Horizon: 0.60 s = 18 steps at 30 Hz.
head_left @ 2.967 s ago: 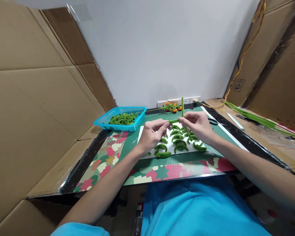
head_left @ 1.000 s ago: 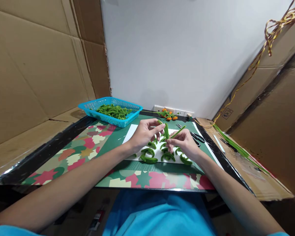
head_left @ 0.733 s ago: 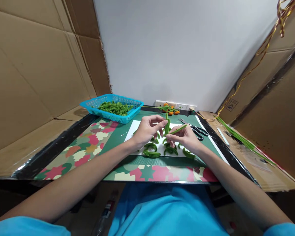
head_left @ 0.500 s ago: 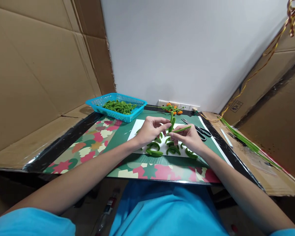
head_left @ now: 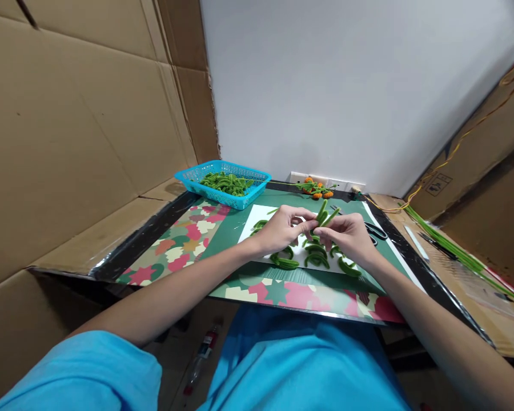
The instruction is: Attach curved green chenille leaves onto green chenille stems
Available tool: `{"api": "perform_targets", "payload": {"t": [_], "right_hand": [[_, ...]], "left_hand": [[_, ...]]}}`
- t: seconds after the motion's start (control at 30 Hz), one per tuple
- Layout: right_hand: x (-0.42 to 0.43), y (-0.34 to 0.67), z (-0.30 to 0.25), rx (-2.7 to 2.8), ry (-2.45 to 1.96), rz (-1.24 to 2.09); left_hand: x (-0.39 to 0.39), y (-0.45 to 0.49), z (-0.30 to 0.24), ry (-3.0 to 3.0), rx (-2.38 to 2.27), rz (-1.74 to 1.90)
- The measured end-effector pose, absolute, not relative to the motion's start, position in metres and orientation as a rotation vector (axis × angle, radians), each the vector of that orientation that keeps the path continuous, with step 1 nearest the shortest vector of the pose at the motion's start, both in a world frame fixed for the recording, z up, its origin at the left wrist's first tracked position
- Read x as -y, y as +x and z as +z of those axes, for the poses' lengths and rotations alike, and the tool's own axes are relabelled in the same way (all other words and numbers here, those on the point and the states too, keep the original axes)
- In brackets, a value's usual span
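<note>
My left hand is closed in a pinch on green fuzzy pipe cleaners, whose ends stick up above the fingertips. Facing it, my right hand grips another pipe cleaner that slants up to the right. The fingertips of both hands meet or nearly meet, so the exact joint between the pieces is hidden. Below them, on a white sheet, lie several curved green pipe cleaner pieces. Black-handled scissors rest just beyond my right hand, partly covered by it.
A blue plastic basket of green pipe cleaner pieces stands at the back left. Orange and green pipe cleaner flowers lie by the wall. Long green stems and a white strip lie on cardboard at right. A bottle is under the table.
The whole view has shifted, so things appear further right. The right hand's pipe cleaner, almost level before, now tilts upward beside the left hand's pieces. Both hands keep their hold.
</note>
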State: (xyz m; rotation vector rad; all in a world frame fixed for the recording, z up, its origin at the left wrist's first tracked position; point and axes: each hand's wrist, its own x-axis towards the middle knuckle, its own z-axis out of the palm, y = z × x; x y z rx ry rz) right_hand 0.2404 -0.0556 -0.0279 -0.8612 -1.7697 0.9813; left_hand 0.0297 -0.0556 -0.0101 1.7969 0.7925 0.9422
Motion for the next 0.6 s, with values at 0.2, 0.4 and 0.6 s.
{"api": "perform_targets", "payload": {"t": [0.2,0.4,0.6], "right_hand": [[0.0578,0.2415,-0.0299,1.827,-0.853,0.774],[0.0589,0.2415,-0.0280,1.826,-0.882,0.696],[0.0600,0.2407,-0.0274,1.847,-0.841,0.733]], "left_hand": [[0.0570,0.0285,-0.0137,1.956,-0.776,0.998],[0.0573,0.0282,-0.0177,2.113,-0.721,0.948],[0.0576,0.0269,-0.0124,2.144,-0.700,0.920]]}}
